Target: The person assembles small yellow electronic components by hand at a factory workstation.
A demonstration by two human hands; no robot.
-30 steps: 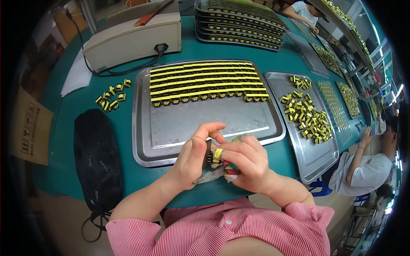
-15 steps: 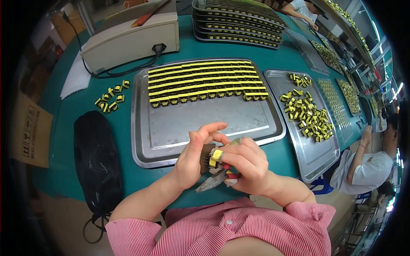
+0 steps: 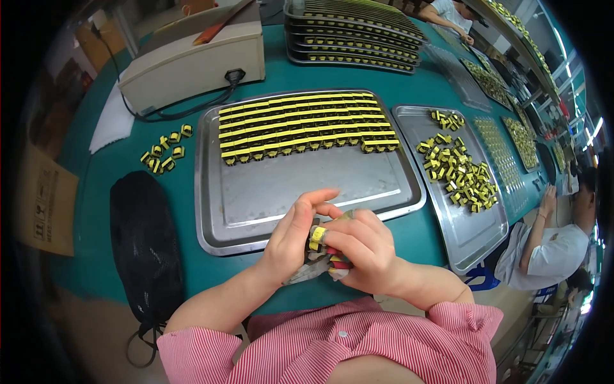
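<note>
Pinching yellow component [image 3: 317, 237] with right grip [image 3: 366, 246], left grip [image 3: 289, 246] unclear, tray [image 3: 275, 185] beyond, pouch [image 3: 146, 237] leftward

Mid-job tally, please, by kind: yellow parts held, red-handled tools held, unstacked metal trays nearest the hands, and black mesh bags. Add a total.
Held yellow part: 1
Red-handled tool: 1
Metal trays: 2
Black mesh bag: 1
Total: 5

The middle tray [image 3: 300, 185] looks metal (smooth, glossy), the bag [image 3: 144, 237] matt cloth.
</note>
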